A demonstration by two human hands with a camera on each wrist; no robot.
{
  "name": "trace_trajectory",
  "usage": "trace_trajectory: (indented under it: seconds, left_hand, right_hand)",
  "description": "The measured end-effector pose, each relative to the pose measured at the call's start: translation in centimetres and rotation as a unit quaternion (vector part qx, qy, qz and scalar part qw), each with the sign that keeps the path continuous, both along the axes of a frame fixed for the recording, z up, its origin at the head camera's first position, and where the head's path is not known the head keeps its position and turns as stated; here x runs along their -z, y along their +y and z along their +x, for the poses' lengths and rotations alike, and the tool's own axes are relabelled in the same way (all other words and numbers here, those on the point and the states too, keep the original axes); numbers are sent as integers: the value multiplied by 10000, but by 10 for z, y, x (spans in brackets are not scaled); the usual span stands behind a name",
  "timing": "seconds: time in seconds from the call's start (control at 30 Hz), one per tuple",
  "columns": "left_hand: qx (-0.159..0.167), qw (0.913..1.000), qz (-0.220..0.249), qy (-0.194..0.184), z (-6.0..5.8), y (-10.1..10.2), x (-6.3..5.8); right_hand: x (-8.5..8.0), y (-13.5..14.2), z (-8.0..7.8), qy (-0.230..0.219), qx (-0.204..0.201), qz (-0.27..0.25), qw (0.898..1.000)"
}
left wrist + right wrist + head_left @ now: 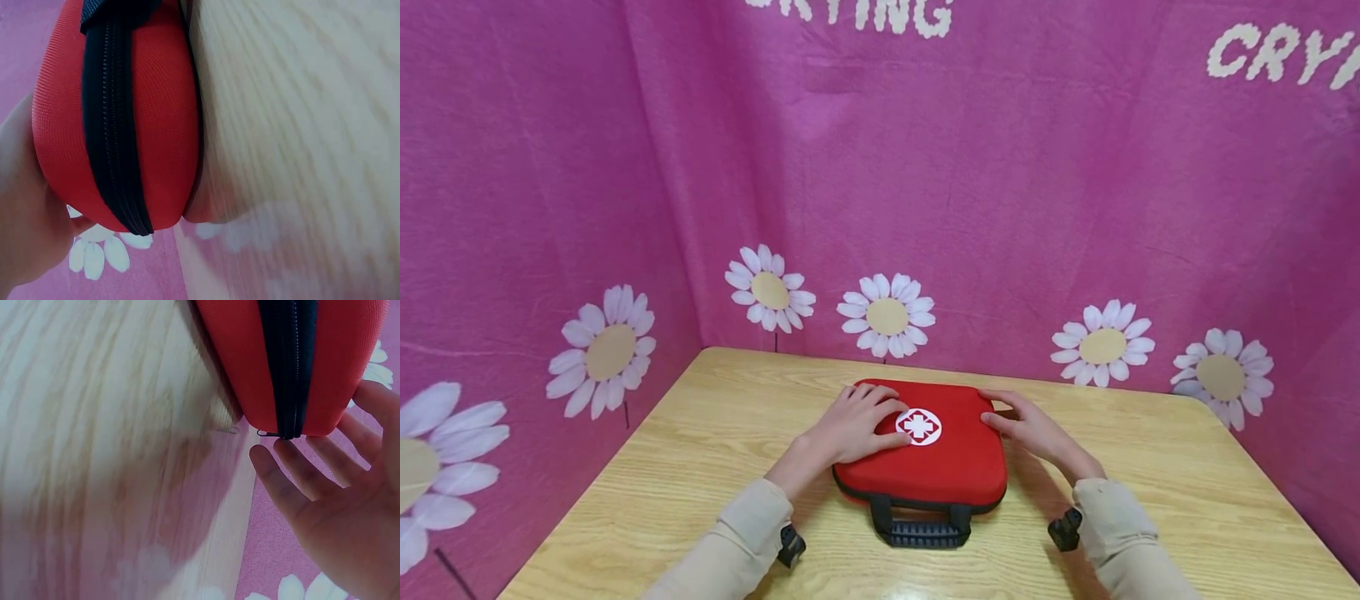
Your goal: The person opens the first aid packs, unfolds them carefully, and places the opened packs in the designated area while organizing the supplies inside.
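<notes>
A red first aid case (962,454) with a white cross emblem lies flat on the wooden table, its black carry handle (928,533) toward me. My left hand (857,425) rests over the case's left part, thumb lying across the top beside the emblem. At the right side, my right hand (1030,427) touches the lid's edge with its thumb, its fingers loosely spread. Those fingers reach along the side in the right wrist view, close to a small zipper pull (267,433). A black zipper (115,125) runs closed around the case's side.
The pale wooden table (700,467) extends on both sides of the case. Pink cloth (1000,183) printed with daisies hangs along the table's back and sides. Both wrists carry small black cameras, at the left cuff (741,529) and the right cuff (1116,521).
</notes>
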State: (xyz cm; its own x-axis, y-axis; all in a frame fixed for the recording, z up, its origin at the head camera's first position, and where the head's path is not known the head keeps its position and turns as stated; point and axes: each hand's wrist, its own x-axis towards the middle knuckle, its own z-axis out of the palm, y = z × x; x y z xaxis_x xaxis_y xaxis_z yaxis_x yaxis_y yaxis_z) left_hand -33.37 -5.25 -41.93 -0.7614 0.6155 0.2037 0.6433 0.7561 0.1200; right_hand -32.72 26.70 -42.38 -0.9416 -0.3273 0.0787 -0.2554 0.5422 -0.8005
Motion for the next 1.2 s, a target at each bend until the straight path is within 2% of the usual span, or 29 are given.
trace_trajectory:
  seconds: [0.23,0.33,0.53,0.87,1.07,1.2]
  left_hand:
    - [57,9999,-143,-44,-7,-4,-3]
    - [-32,9997,-241,-75,-9,-7,-4]
    - [-251,9990,-297,-215,-10,-12,-9]
    - [-655,9974,-151,-272,-15,-17,-13]
    - [-724,9969,-151,-265,-17,-20,-14]
    - [-684,9973,-70,-268,-14,-17,-15]
  right_hand:
    - [-2,1,5,-31,120,-77,9999]
    - [-4,-1,9,-46,273,-26,9996]
    - [-8,-5,19,85,315,-3,9995]
    - [-7,-12,28,224,474,59,9986]
    - [-5,-16,31,345,479,142,9982]
    - [-3,-16,30,488,408,289,9976]
